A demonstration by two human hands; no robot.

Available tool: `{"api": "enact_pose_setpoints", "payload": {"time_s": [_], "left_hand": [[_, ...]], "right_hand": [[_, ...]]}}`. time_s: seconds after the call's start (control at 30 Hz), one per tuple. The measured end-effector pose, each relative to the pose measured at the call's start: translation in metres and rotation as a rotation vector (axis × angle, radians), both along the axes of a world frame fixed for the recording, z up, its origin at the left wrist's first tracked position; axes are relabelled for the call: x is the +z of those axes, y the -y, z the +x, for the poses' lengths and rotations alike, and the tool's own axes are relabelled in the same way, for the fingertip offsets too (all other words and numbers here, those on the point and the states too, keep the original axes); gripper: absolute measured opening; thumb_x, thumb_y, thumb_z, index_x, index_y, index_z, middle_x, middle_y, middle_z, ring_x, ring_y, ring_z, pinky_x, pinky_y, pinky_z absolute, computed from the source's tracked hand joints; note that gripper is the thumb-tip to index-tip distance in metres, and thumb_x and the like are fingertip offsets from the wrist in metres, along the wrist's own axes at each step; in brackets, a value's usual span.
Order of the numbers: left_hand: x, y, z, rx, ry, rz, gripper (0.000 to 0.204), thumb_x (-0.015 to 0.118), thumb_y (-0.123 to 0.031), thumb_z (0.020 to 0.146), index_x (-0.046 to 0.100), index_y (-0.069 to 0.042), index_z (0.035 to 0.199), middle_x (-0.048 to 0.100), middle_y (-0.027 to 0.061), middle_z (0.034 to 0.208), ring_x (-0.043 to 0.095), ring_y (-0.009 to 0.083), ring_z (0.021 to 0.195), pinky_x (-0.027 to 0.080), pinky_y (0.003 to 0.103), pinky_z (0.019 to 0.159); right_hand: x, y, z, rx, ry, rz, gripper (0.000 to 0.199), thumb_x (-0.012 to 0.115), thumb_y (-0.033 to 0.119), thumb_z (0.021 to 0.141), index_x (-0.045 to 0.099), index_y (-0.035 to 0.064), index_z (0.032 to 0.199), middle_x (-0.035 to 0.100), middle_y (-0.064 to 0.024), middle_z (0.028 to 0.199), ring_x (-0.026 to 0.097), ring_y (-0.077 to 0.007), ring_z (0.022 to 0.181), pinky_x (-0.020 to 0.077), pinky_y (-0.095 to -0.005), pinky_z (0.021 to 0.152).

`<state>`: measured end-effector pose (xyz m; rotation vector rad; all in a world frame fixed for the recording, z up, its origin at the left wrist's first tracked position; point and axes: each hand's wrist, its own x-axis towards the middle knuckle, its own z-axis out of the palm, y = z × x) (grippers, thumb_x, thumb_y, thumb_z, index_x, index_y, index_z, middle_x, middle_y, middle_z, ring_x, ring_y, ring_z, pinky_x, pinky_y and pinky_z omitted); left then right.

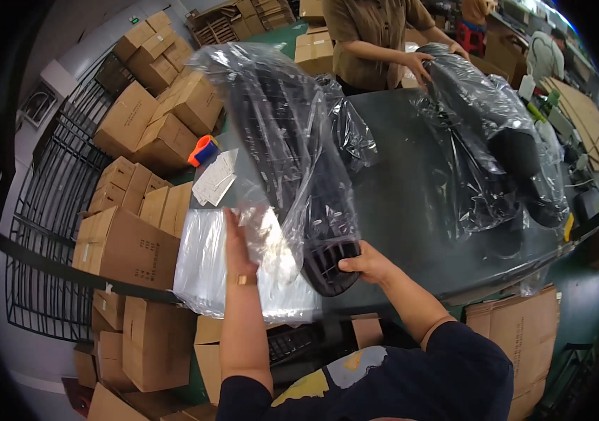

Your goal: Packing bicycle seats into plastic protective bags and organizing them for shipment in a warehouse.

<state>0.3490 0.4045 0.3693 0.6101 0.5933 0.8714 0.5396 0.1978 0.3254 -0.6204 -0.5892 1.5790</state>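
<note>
The right hand [366, 266] has its fingers clenched on the low end of a black plastic part [299, 175], which is held up over the dark worktop [405, 210]. The left hand [238, 245] has its fingers spread flat against the clear bag [257, 91] that covers the part. Across the worktop, another person's hand [419, 64] touches more bagged black parts [489, 133].

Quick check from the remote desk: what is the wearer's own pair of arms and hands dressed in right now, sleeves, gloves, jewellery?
Both hands are bare, no gloves. The left hand has a thin gold-coloured band on its wrist, a watch or bracelet; which one is unclear. The right hand shows no jewellery. Both forearms are uncovered; dark navy short sleeves end near the elbows, over a top with a yellow and grey print on the front.
</note>
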Motion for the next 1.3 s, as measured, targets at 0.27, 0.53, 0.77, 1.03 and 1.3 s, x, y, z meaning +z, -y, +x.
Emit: {"api": "enact_pose_setpoints", "payload": {"time_s": [0.27, 0.53, 0.77, 1.03, 1.3], "left_hand": [[-0.073, -0.001, 0.059, -0.299, 0.066, -0.072, 0.046, 0.046, -0.044, 0.092, 0.05, -0.009, 0.122, 0.06, 0.0094, 0.109, 0.058, 0.0192, 0.092, 0.048, 0.034, 0.083], [-0.039, -0.046, 0.091, -0.259, 0.052, 0.127, 0.048, 0.048, -0.046, 0.091, 0.05, -0.01, 0.123, 0.059, 0.0102, 0.113, 0.058, 0.0212, 0.096, 0.047, 0.036, 0.087], [-0.017, -0.059, 0.161, -0.18, 0.068, 0.301, 0.05, 0.049, -0.047, 0.09, 0.051, -0.01, 0.124, 0.058, 0.0108, 0.117, 0.058, 0.0229, 0.101, 0.046, 0.038, 0.091], [-0.02, -0.09, 0.196, -0.5, -0.133, 0.189, 0.061, 0.054, -0.055, 0.085, 0.049, -0.009, 0.126, 0.06, 0.0068, 0.115, 0.057, 0.0196, 0.105, 0.045, 0.034, 0.092], [-0.033, -0.03, 0.108, -0.526, -0.421, 0.333, 0.06, 0.058, -0.025, 0.09, 0.03, -0.009, 0.141, 0.054, 0.0108, 0.121, 0.054, 0.02, 0.109, 0.045, 0.035, 0.09]], "right_hand": [[0.005, -0.05, 0.01, 0.259, 0.143, 0.119, 0.049, 0.075, 0.021, 0.076, 0.054, -0.003, 0.113, 0.06, -0.0044, 0.1, 0.056, -0.014, 0.095, 0.0463, -0.0295, 0.083], [-0.013, -0.073, 0.071, -0.162, -0.027, 0.265, 0.097, 0.079, 0.018, 0.069, 0.018, 0.0056, 0.144, 0.048, -0.0151, 0.126, 0.044, -0.0248, 0.12, 0.0358, -0.0402, 0.099], [0.04, -0.108, 0.062, -0.337, 0.354, -0.026, 0.061, 0.078, 0.005, 0.064, 0.05, 0.0008, 0.117, 0.058, -0.0053, 0.101, 0.053, -0.0122, 0.092, 0.044, -0.0286, 0.084], [0.0, -0.133, 0.093, -0.491, -0.208, 0.115, 0.049, 0.066, -0.005, 0.068, 0.054, -0.0001, 0.115, 0.06, -0.009, 0.109, 0.058, -0.0211, 0.101, 0.0456, -0.0335, 0.09], [-0.011, -0.18, 0.117, -0.664, -0.362, -0.006, 0.031, 0.064, 0.008, 0.075, 0.059, 0.0048, 0.105, 0.061, -0.0075, 0.101, 0.06, -0.0241, 0.093, 0.0507, -0.0369, 0.076]]}}
